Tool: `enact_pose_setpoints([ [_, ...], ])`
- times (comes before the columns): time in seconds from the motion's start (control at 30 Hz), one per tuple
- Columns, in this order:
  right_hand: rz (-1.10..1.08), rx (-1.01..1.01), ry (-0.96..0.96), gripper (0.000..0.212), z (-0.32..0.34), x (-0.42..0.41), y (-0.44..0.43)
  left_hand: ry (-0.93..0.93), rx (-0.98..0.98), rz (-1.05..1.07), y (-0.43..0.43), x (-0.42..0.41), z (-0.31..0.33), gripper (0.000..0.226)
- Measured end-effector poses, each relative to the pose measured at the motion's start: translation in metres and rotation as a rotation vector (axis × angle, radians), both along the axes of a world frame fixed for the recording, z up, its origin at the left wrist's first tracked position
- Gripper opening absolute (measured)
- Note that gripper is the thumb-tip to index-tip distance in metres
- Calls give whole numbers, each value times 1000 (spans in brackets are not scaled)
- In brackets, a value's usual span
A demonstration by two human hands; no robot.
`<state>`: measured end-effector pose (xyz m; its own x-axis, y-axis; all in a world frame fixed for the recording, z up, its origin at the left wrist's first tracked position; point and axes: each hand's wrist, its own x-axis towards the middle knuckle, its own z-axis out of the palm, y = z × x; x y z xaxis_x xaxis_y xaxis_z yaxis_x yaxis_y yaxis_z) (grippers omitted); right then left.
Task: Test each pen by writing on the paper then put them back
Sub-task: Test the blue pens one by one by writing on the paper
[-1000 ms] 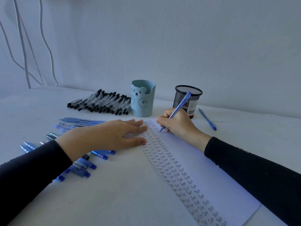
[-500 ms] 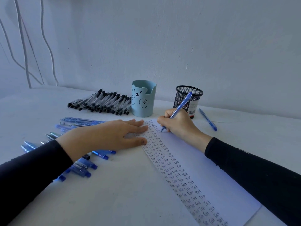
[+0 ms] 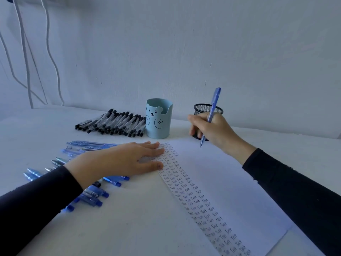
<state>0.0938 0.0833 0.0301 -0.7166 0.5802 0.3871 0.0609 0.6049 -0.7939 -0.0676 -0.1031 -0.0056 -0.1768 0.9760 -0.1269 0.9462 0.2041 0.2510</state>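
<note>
Two hands in view. The right hand (image 3: 212, 130) pinches a blue pen (image 3: 212, 108) in a writing grip, barrel nearly upright. Its tip is over the far edge of the paper (image 3: 230, 191) and looks just clear of the sheet. Contact cannot be confirmed. The left hand (image 3: 118, 159) lies flat with straight fingers, gripping nothing, pressing the paper's left edge over columns of handwritten "Test".

A black mesh cup (image 3: 201, 109) stands directly behind the right hand. A blue bear cup (image 3: 159, 122) stands to its left, with a row of black pens (image 3: 110, 122) beside that, all towards the table's (image 3: 129, 228) far edge. Loose blue pens (image 3: 88, 145) lie towards the left edge, partly under the left forearm.

Judgement: this pen's test is in hand.
- Keep the left palm down so the sheet cannot slide.
- Set the tip beside the last column and write one short word with light pressure.
- Check the stroke is unbroken.
- Mind the mesh cup when lifting away.
- Return the pen among the blue ones, not the black.
</note>
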Motion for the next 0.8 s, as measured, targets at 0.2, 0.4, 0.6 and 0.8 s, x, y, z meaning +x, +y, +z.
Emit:
enact_pose_setpoints([
  [0.2,48,-151,-53,34,11,12,0,-3,6,-5,-1,1,0,76],
  [0.4,72,-222,130,27,30,32,18,-13,33,-1,-1,1,-2,74],
  [0.6,-153,-92,176,18,34,51,53,-17,33,-19,0,-6,-5,86],
  [0.8,-283,185,29,2,5,63,83,-4,37,-21,1,-6,-6,97],
])
